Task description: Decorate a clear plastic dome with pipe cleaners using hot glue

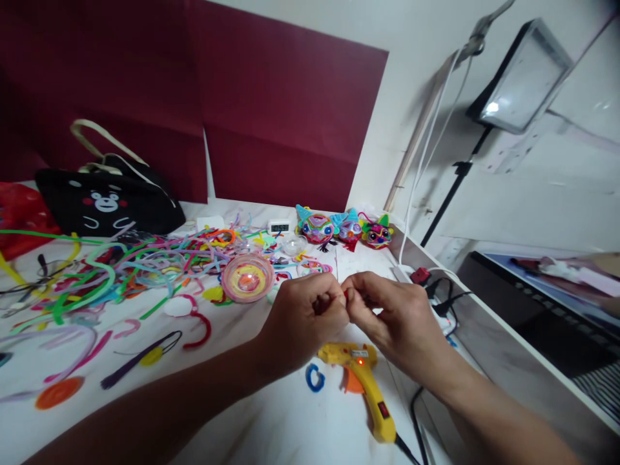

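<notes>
Your left hand (310, 318) and right hand (390, 310) meet over the worktop (276, 423), above the yellow glue gun (372, 394), fingers pinched together on a small red piece (345, 292) between the fingertips. Most of it is hidden, so you can't tell its shape. It is probably very light and, if fuzzy like the red stem (206, 330) on the worktop, soft outside, bendable and not slippery. Pinch it near its ends, gently; hard squeezing could kink it.
</notes>
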The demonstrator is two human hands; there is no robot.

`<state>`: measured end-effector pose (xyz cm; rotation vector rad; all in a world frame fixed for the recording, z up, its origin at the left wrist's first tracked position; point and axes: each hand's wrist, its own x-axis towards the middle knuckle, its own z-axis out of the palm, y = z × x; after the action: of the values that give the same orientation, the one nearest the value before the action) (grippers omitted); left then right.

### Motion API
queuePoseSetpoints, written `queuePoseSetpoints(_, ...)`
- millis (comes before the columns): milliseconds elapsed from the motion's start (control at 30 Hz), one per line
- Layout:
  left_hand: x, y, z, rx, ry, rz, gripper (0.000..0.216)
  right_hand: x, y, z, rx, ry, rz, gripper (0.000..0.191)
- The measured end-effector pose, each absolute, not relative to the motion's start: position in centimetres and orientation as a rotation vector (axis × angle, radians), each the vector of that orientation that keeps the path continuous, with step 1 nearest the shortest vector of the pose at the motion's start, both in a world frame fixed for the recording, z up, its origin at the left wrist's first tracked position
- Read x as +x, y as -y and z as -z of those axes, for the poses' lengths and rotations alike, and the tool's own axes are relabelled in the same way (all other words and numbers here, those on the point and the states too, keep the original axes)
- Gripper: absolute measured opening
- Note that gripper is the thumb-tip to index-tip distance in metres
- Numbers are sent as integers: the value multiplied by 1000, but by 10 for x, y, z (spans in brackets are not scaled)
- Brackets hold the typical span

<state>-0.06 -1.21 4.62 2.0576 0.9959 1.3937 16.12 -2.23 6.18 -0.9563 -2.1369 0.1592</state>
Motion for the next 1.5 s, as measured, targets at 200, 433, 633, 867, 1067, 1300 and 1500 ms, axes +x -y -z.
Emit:
queuePoseSetpoints(200,-2,12,-45,2093,-1021,-1395,16,158,22,-63,-969,2108,-285,19)
queuePoseSetpoints(433,1,16,-41,2066,-847,-1290,15,181,0,-66,-1092,1875,-457,15)
queuePoseSetpoints(633,-1,1,-34,1794,-966,-1214,20,188,1,-75,-920,2084,-661,21)
queuePoseSetpoints(867,-16,-20,-48,1807,-890,-967,33,190,-5,-69,-1019,2127,-506,21)
queuePoseSetpoints(1067,-65,-149,-75,2466,-1632,-705,40,201,-13,-74,-1102,2077,-370,20)
queuePoseSetpoints(1300,-90,-262,-56,2771,-1766,-92,22,208,-19,-76,-1108,2007,-322,18)
queuePoseSetpoints(1500,-87,-298,-28,2904,-1664,302,16,209,-17,-80,-1122,2031,-239,17)
